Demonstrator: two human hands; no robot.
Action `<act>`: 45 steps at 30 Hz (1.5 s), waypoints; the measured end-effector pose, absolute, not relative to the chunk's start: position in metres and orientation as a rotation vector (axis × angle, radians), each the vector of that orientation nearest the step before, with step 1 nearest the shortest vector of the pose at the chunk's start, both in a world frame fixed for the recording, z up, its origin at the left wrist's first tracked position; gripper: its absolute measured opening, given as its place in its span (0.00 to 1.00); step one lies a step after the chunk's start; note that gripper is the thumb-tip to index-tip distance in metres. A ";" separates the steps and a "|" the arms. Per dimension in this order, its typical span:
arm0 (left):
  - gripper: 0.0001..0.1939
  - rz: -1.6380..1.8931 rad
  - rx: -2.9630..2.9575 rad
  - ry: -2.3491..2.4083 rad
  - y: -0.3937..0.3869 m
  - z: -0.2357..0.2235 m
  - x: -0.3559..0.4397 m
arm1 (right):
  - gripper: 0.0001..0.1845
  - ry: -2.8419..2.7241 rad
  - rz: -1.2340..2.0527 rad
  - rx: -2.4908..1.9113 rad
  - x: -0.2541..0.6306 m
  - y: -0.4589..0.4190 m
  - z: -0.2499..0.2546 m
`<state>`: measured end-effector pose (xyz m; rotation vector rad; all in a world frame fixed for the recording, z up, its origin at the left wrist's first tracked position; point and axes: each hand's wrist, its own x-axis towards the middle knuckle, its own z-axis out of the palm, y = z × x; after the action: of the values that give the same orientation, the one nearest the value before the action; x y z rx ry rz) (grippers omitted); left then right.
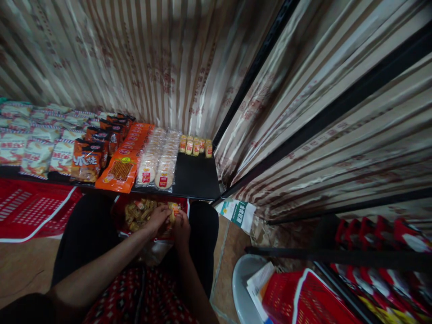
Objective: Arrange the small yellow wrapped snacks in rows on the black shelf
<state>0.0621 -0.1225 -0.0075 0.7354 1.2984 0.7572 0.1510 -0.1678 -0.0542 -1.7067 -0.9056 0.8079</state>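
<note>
Small yellow packet point(174, 209) held between hands point(159, 218) (red basket point(119, 210) below).

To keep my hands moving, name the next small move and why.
I'd probably lift the small yellow packet up to the black shelf, in front of the similar-looking packets at its right end: the left hand and right hand have it between them over the red basket, and black shelf surface shows there.
</note>
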 end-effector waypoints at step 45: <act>0.11 0.904 1.247 1.321 -0.046 0.025 0.132 | 0.19 -1.110 0.360 -1.820 0.216 -0.096 0.000</act>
<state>0.1323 -0.0462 0.0255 1.2472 1.3209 0.9036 0.2159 -0.0956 -0.0003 -1.8202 -1.1098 0.3604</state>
